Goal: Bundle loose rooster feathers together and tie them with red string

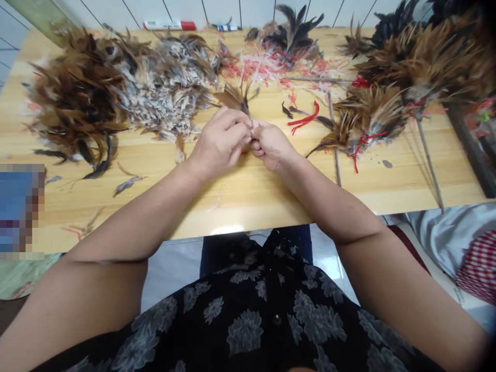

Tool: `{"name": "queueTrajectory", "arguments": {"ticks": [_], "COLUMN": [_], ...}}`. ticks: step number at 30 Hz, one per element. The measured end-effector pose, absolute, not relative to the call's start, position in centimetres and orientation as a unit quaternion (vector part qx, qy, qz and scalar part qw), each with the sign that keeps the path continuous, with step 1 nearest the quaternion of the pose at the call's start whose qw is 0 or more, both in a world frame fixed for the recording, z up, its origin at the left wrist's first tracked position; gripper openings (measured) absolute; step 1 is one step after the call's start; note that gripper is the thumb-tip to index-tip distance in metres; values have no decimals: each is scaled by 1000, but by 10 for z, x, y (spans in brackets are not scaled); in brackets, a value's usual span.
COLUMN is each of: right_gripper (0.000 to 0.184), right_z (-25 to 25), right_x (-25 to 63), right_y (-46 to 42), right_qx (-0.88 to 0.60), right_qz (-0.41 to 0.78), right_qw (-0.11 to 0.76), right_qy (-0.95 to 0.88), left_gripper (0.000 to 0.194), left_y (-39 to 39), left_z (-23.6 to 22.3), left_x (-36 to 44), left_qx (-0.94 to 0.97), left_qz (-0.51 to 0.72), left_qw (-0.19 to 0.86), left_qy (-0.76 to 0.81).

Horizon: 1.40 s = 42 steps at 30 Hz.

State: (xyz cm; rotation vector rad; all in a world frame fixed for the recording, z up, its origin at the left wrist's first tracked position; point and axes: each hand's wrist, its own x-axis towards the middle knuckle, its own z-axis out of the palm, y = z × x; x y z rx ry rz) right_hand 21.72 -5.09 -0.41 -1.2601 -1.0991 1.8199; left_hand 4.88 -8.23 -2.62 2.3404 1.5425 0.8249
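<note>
so the small tuft of brown and dark feathers [232,97] is up near the middle of the pale wood-grain table [256,206], poking out past the fingertips. left hand [221,138] has its fingers bunched together, clamped on the quill end, and the right hand [269,143] is curled tight with thumb and fingers pinched at the same spot. can't tell exactly which fingertips press on the quills, they're hidden in there.

just beside them lie some short bright red strings [304,120], and further to the right there's a fluffy brown feather bundle tied with red string [368,121], next to a thin grey-brown stick [335,150]. over on the left is a big heap of glossy brown feathers [73,88] running into a pile of greyish-white fluffy feathers [160,98].

handling-wise, i'd guess the tuft weighs next to nothing. the vanes look soft and easy to bend or ruffle, while the quills are probably stiffer but thin and kinda slick, so they could slide past each other if the pinch is loose. imo best hold is low on the bare quill ends, snug not crushing, with the feathery tips left free.
</note>
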Motion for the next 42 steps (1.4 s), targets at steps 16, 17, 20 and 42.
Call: {"name": "queueTrajectory", "arguments": {"ticks": [16,17,20,42], "right_gripper": [42,42,40,46], "right_z": [3,3,2,-10], "right_x": [221,221,222,228], "right_y": [-57,-57,-55,-49], "right_qx": [-421,-415,-392,-326], "right_qz": [774,784,812,854], "right_qw": [298,293,286,222], "right_qy": [-368,-356,-325,-339], "left_gripper": [76,75,68,31], "left_y": [-69,-66,-51,-34], "left_z": [-44,-50,-66,-49], "left_x": [32,30,23,-2], "left_qx": [703,700,687,776], "left_qz": [441,469,528,414], "left_qw": [283,297,329,178], "left_qy": [481,448,375,441]}}
